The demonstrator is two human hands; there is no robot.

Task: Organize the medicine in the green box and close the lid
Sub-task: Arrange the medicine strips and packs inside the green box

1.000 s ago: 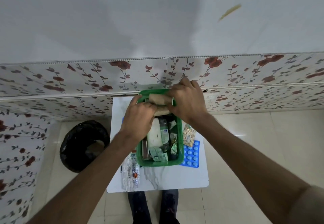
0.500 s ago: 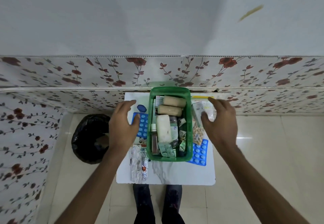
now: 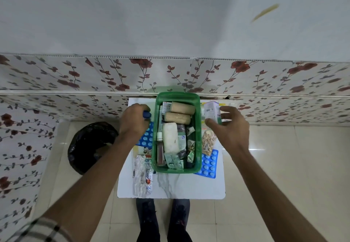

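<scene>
The green box [image 3: 198,133] stands open on a small white table [image 3: 181,186]. Inside lie two tan bandage rolls [image 3: 180,111], a white pack [image 3: 170,137], a brown bottle [image 3: 160,150] and blister strips [image 3: 175,161]. Left of the box, my left hand [image 3: 133,121] is closed around a small blue object [image 3: 146,114]. Right of the box, my right hand [image 3: 230,126] grips a white and green medicine carton [image 3: 213,111], held just above the table. No lid is clearly visible.
Blue blister sheets lie on both sides of the box [image 3: 208,165] [image 3: 145,139]. A pack of beige pills [image 3: 208,142] and silver foil strips [image 3: 142,175] also lie on the table. A black bin [image 3: 89,147] stands on the floor to the left. A floral wall panel runs behind.
My hands left the bandage rolls in the box and spread apart. The left closed on the blue object; the right picked up the carton beside the box.
</scene>
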